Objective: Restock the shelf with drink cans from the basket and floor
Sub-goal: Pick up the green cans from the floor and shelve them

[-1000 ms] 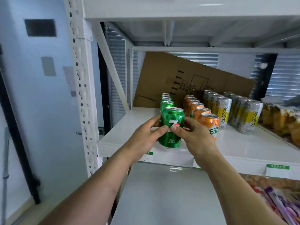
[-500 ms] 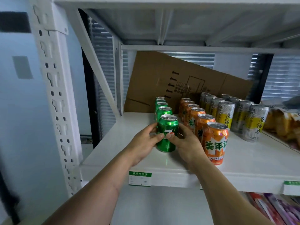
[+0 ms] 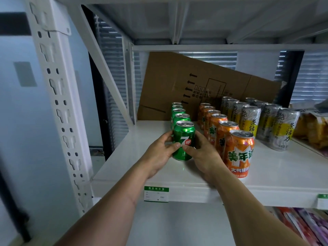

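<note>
A green 7up can (image 3: 184, 134) stands upright on the white shelf (image 3: 138, 167), at the front of a row of green cans (image 3: 179, 113). My left hand (image 3: 160, 154) grips its left side, thumb across the front. My right hand (image 3: 204, 154) grips its right side, thumb meeting the other thumb under the logo. To the right runs a row of orange cans (image 3: 239, 153), the nearest one beside my right wrist. Beyond that stand two rows of silver-and-yellow cans (image 3: 282, 128). No basket or floor is in view.
A flattened cardboard box (image 3: 177, 82) leans against the back of the shelf behind the cans. A white perforated upright (image 3: 58, 103) stands at left with a diagonal brace. Snack packets (image 3: 310, 128) lie far right. A green price tag (image 3: 156, 194) sits on the shelf's front edge.
Both hands have carried the green can from the shelf's front edge back onto the shelf, up to the green row. The camera has moved closer.
</note>
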